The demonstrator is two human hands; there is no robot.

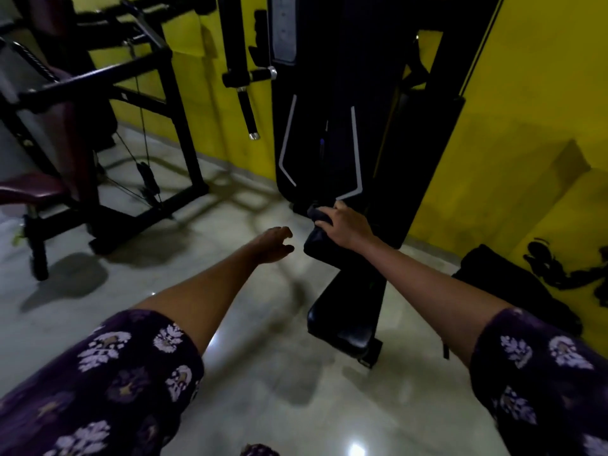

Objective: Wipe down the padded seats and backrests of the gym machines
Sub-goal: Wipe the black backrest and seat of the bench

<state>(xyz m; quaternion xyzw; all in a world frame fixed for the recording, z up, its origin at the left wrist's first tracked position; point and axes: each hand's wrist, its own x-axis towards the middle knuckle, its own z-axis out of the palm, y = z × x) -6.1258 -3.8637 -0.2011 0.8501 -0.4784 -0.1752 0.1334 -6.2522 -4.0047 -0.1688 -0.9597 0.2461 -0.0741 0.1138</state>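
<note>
The right hand [342,225] presses a bunched dark cloth [317,214] onto the far end of the black padded seat [348,291]; the left hand [274,245] hovers beside, fingers relaxed and empty. Best drawn toward the near end in long, overlapping strokes.

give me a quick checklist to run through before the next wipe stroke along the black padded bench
1. Cloth in hand: ok. The right hand grips a dark crumpled cloth.
2. Cloth on the pad: ok. It sits at the far end of the black padded bench, by the black weight-stack machine.
3. Left hand out of the way: ok. It hovers open beside the bench, holding nothing.
4. Stroke path: ok. The pad surface toward the near end shows nothing lying on it.
5. Cloth damp or clean: cannot tell, too dark.
6. Maroon padded seat at the left already wiped: cannot tell.
</note>
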